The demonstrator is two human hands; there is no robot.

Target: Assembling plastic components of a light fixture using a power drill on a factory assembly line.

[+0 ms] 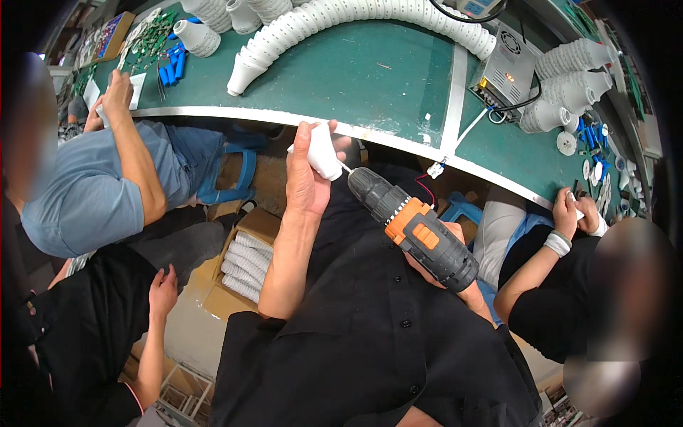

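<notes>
A person's left hand (pixel 304 178) gripped a small, smooth white plastic housing (pixel 324 155) just off the front edge of a green-topped workbench (pixel 370 78), while the right hand (pixel 421 269), partly hidden, closed around an orange-and-black cordless drill (pixel 416 231). The drill's slim metal bit (pixel 346 167) reached the housing's lower right end. Beyond them, a long row of nested white plastic cones (pixel 341 16) curved across the bench.

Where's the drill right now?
In the head view, right of centre: the drill is in the right hand, its bit pointing at the white piece in the left hand.
</notes>
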